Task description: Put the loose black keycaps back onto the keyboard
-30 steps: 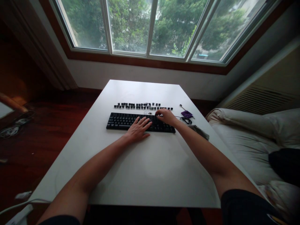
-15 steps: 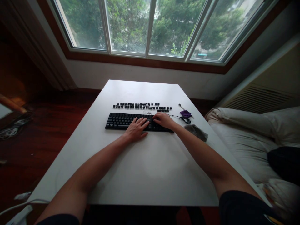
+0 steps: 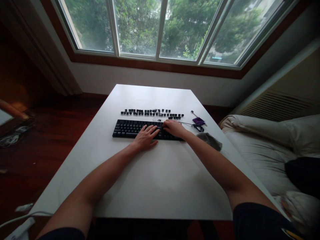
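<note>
A black keyboard [image 3: 126, 128] lies across the white table. My left hand [image 3: 145, 137] rests on its middle with the fingers spread, the thumb off the near edge. Farther right, my right hand [image 3: 172, 127] is bent over the keyboard's upper part, fingertips pinched together; whatever they hold is hidden. Behind the keyboard, loose black keycaps [image 3: 140, 112] stand in rows. A small clear ring-shaped item [image 3: 157, 119] lies between the keycaps and the keyboard.
Right of the keyboard lie a coiled black cable [image 3: 198, 128], a purple cloth or pouch [image 3: 198, 121], a thin stick-like brush [image 3: 193, 113] and a grey cloth [image 3: 210, 141]. A beige sofa [image 3: 252, 146] stands beside the table [image 3: 160, 186]. Windows are beyond it.
Both hands keep the same places on the keyboard. Only a slight shift of the camera view shows.
</note>
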